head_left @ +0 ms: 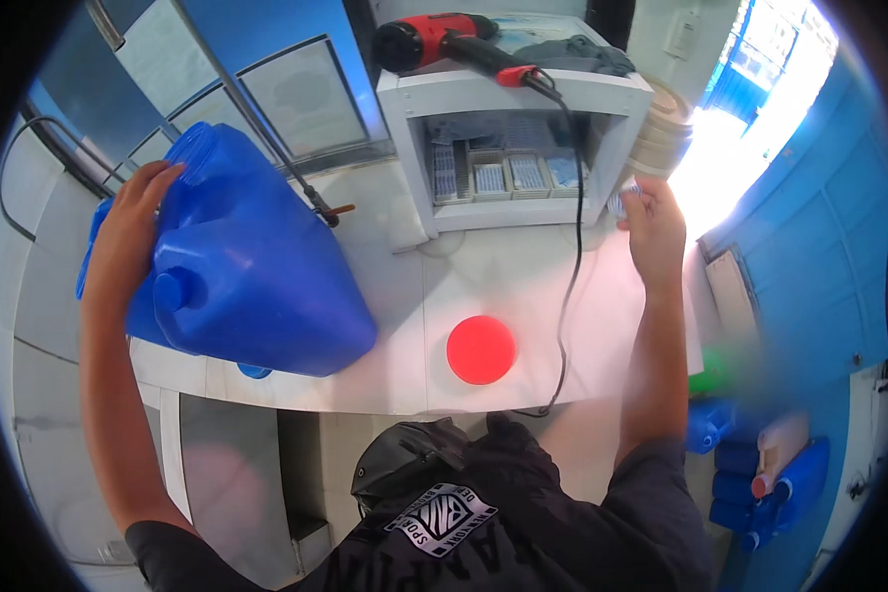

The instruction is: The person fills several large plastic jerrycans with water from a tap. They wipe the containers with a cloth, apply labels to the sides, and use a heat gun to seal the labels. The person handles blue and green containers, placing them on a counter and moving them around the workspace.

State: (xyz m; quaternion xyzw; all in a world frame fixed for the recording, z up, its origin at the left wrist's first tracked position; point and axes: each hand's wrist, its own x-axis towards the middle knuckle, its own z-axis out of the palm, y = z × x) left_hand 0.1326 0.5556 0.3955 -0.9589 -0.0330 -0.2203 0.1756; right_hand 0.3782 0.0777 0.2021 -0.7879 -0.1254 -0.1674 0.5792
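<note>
My left hand (pixel 128 227) is wrapped over the handle at the top of a big blue jerrycan (pixel 266 266), which stands tilted on the white counter. The can has a wide ribbed mouth and a small blue cap (pixel 173 289) on its side. Out to the right, my right hand (pixel 653 229) pinches a small whitish printed piece (pixel 626 201), perhaps a plastic seal; its full shape is hidden by the fingers. Close behind that hand is a stack of tan rolls (pixel 659 138). A round red lid (pixel 481 349) lies flat on the counter between my arms.
A white cubby (pixel 405 158) holds trays of small printed pieces (pixel 523 176). On its top rest a red and black heat gun (pixel 444 41) and a grey cloth (pixel 577 56). The gun's black cord (pixel 574 276) hangs across the counter (pixel 405 286). Blue jugs (pixel 775 493) stand at lower right.
</note>
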